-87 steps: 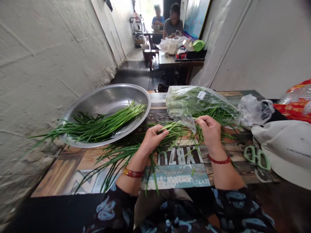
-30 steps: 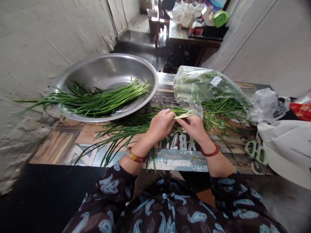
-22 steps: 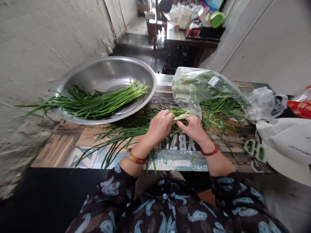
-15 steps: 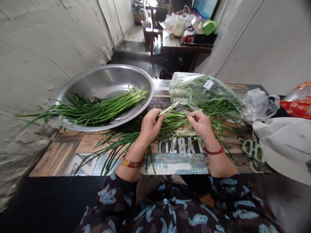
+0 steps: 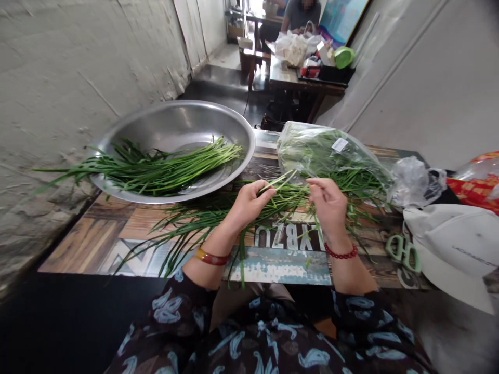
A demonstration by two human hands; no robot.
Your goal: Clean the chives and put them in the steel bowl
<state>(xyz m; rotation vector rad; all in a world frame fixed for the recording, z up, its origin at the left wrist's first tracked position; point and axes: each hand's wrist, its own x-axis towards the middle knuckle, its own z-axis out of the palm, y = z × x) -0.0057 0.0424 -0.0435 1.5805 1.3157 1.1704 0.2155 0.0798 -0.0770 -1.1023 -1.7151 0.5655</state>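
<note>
The left hand (image 5: pixel 251 201) pinches a few stalks (image 5: pixel 281 179) between thumb and fingers, pale ends toward two o'clock. The right hand (image 5: pixel 330 203) sits at three o'clock from it, fingers curled and tips close; I cannot tell if they grip anything. The held leaves may snag in the pile (image 5: pixel 210 213) below, since they overlap, and drag others along. Greens (image 5: pixel 183 169) hanging over the nine o'clock rim of the bowl (image 5: pixel 167 120), itself at ten, could slip out if knocked. A second ago the hands meet on the stalks; now they are apart.
</note>
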